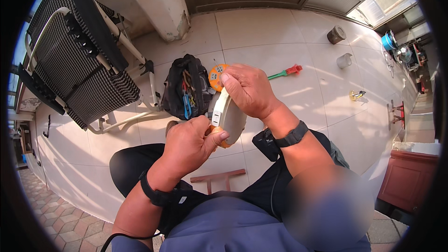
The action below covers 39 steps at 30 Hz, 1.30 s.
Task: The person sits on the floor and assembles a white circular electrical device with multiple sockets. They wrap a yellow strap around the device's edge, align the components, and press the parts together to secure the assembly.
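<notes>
Both my hands hold a round, flat white device [235,123] tilted on edge, with a small dark slot in its pale rim. My left hand [186,142] pinches the rim's lower left, thumb across it. On the upper edge my right hand [249,88] is closed, the thumb laid along the rim. Just beyond, an orange disc with dark openings [217,77] is partly hidden by the right hand. Left of it sits an open black tool bag [170,95], with several tools and a blue-handled one inside. A green-shafted tool with a red end [284,72] lies to the right.
A folding mesh chair [88,70] stands at left. On the tiled floor to the right are a dark can [336,35], a clear cup [344,60] and a small yellow item [357,95]. A red-brown stool bar [218,176] shows between my legs; a red-brown cabinet [406,177] stands right.
</notes>
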### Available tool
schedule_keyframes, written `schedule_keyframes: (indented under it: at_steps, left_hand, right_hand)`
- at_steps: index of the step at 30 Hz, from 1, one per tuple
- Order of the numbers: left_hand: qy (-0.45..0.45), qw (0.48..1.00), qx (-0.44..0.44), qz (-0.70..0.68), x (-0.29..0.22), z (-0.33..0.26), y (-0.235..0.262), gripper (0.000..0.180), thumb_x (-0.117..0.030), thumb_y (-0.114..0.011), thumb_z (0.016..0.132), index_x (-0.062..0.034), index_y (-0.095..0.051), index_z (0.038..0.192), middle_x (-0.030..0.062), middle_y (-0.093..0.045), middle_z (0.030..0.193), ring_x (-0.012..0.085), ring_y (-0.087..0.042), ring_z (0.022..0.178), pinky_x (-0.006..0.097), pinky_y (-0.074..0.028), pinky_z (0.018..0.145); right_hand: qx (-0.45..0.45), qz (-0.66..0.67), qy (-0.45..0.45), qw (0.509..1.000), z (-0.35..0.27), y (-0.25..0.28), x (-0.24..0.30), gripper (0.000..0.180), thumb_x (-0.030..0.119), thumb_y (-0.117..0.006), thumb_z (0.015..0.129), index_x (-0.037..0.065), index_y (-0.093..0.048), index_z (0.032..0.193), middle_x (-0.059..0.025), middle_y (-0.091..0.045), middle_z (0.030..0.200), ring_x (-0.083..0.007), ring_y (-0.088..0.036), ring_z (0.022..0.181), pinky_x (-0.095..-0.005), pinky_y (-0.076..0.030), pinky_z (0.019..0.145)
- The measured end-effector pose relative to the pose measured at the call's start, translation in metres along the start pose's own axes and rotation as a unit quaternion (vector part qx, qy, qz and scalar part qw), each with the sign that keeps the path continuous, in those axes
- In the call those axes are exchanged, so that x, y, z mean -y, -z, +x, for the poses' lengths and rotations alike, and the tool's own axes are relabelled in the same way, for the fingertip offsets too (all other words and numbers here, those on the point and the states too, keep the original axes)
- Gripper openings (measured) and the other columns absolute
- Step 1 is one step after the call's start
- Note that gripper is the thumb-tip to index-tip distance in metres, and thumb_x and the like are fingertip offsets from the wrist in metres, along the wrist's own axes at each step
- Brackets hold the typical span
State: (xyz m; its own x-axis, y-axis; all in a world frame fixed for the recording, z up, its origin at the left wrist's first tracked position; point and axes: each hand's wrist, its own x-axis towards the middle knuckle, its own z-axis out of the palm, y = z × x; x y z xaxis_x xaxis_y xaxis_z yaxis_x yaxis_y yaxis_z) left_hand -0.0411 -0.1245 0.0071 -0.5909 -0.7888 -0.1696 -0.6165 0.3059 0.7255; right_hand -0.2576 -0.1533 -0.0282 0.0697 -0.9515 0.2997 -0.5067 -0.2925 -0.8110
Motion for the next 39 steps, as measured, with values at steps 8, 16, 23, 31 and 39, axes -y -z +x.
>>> schedule_keyframes:
  at_steps: [8,16,23,31,39]
  left_hand:
    - [0.001,0.978,0.081,-0.192,-0.014,0.001,0.017,0.036,-0.031,-0.066,0.103,-0.0001,-0.063,0.085,0.0096,-0.058,0.067,0.0168,-0.053,0.057,0.032,-0.046,0.054]
    - [-0.028,0.989,0.047,-0.138,-0.015,-0.024,0.014,0.032,-0.023,-0.063,0.104,-0.0005,-0.064,0.081,0.0118,-0.056,0.065,0.0238,-0.053,0.058,0.036,-0.045,0.057]
    - [-0.048,0.996,0.018,-0.073,-0.015,-0.042,0.012,0.034,-0.019,-0.062,0.103,-0.0010,-0.057,0.074,0.0154,-0.051,0.064,0.0310,-0.052,0.055,0.040,-0.042,0.053]
    - [-0.092,0.991,-0.022,-0.092,-0.014,-0.054,0.003,0.033,-0.013,-0.066,0.097,-0.0039,-0.051,0.069,0.0139,-0.047,0.061,0.0337,-0.050,0.051,0.042,-0.040,0.049]
    - [-0.093,0.994,-0.044,0.024,0.014,-0.047,0.010,0.017,-0.016,-0.074,0.090,-0.0048,-0.063,0.083,0.0109,-0.059,0.076,0.0326,-0.060,0.067,0.042,-0.048,0.059]
  right_hand:
    - [0.114,0.043,0.099,0.988,-0.005,-0.013,0.009,0.031,0.023,-0.052,0.094,0.004,-0.055,0.069,-0.0135,-0.056,0.070,-0.0345,-0.054,0.068,-0.0438,-0.044,0.063]
    - [0.119,0.034,0.106,0.987,-0.010,-0.014,0.008,0.031,0.020,-0.050,0.093,0.004,-0.051,0.067,-0.0139,-0.055,0.067,-0.0371,-0.053,0.063,-0.0458,-0.044,0.061]
    - [0.072,0.047,0.052,0.995,-0.011,-0.021,0.005,0.031,0.021,-0.051,0.092,0.004,-0.056,0.067,-0.0148,-0.060,0.070,-0.0381,-0.057,0.068,-0.0463,-0.046,0.062]
    - [0.070,0.111,0.037,0.991,-0.013,-0.027,-0.013,0.034,0.018,-0.045,0.097,-0.001,-0.051,0.069,-0.0161,-0.054,0.066,-0.0337,-0.053,0.063,-0.0418,-0.045,0.064]
    - [0.065,0.005,-0.058,0.996,-0.014,-0.028,-0.005,0.037,0.026,-0.045,0.096,0.004,-0.060,0.070,-0.0183,-0.064,0.073,-0.0413,-0.061,0.072,-0.0489,-0.048,0.065]
